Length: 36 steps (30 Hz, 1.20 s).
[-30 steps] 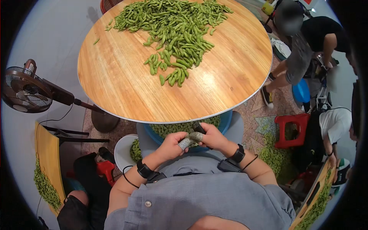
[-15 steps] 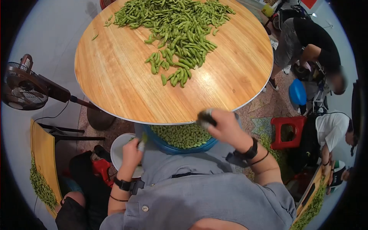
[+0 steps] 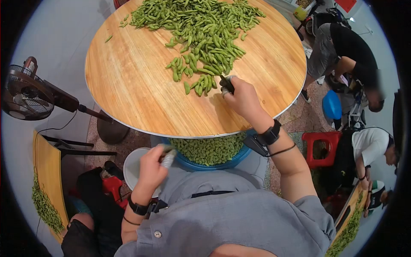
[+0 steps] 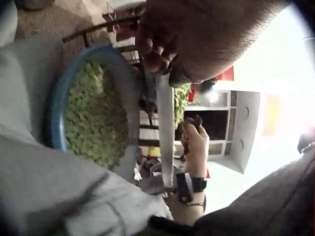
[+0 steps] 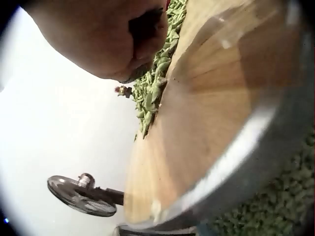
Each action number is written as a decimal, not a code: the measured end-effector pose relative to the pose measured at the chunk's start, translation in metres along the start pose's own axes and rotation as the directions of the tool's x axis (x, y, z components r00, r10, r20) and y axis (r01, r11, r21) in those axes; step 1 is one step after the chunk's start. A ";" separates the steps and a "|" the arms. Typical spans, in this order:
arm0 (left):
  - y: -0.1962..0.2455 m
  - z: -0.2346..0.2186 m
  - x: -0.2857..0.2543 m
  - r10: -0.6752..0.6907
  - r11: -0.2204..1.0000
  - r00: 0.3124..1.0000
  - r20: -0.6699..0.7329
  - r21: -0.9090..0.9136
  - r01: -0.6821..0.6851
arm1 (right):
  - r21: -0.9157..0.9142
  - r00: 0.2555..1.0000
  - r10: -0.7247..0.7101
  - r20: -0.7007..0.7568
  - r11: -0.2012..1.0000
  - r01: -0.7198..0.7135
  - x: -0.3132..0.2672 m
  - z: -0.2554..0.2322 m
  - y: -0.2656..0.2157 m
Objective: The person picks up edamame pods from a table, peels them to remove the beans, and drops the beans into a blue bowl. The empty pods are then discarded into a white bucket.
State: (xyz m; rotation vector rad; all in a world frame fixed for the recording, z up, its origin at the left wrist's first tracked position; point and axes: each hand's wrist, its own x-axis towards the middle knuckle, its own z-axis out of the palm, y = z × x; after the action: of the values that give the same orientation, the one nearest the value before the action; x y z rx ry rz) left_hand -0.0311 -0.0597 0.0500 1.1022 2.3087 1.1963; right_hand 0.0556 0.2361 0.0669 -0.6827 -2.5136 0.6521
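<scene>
My right hand [image 3: 243, 97] reaches over the round wooden table [image 3: 141, 98] and grips a small black tool [image 3: 227, 84], its kind mostly hidden by the fingers. The tool's tip is right at the near edge of a heap of green soybean pods [image 3: 209, 47]. Grey wrapping covers some fingertips on both hands. My left hand [image 3: 152, 166] is held low in front of the table, between a white bucket [image 3: 135, 165] and a blue basin [image 3: 242, 156]. Its fingers are loosely bent, with no pod showing in them. Small green beans [image 3: 207, 150] fill the basin on my lap.
A standing fan [image 3: 30, 92] is at the left, near a side table with pods [image 3: 46, 207]. On the right are a red stool [image 3: 322, 147], a blue tub [image 3: 332, 105], a person bending over [image 3: 355, 51] and another in white [image 3: 370, 143].
My hands were together over the basin, then parted. The left went to the bucket with a green pod and has come back slightly right. The right moved up onto the table with the black tool.
</scene>
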 end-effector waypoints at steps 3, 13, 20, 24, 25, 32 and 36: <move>0.025 0.024 0.022 0.161 0.981 0.983 0.089 -0.127 -0.149 | 0.005 0.999 0.041 0.028 0.999 -0.041 -0.006 -0.001 0.006; 0.046 0.041 0.033 0.281 0.960 0.935 0.219 -0.082 -0.269 | -0.081 0.999 0.015 0.052 0.997 -0.011 0.009 0.011 0.007; 0.066 0.044 0.062 0.089 0.949 0.995 0.051 -0.307 -0.069 | 0.235 0.978 -0.169 0.123 0.962 0.137 -0.043 -0.023 -0.007; 0.061 0.052 0.087 0.256 0.882 0.936 0.241 -0.455 -0.124 | 0.286 0.929 -0.345 0.133 0.911 0.297 -0.064 -0.042 -0.022; 0.062 0.049 0.086 0.257 0.882 0.934 0.249 -0.456 -0.121 | 0.286 0.932 -0.338 0.133 0.913 0.290 -0.066 -0.044 -0.020; 0.059 0.039 0.077 0.019 0.531 0.713 0.701 -0.611 0.587 | 0.714 0.945 -0.115 0.305 0.684 -0.147 -0.071 -0.033 -0.011; 0.057 0.037 0.073 0.086 0.342 0.717 0.691 -0.697 0.630 | 0.788 0.937 -0.030 0.348 0.551 -0.275 -0.072 -0.026 -0.017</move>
State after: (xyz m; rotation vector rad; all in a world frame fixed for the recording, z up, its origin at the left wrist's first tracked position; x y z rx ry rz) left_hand -0.0295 0.0358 0.0776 0.4383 0.8923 1.3463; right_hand 0.1191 0.1911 0.0755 -0.3872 -2.0076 1.9808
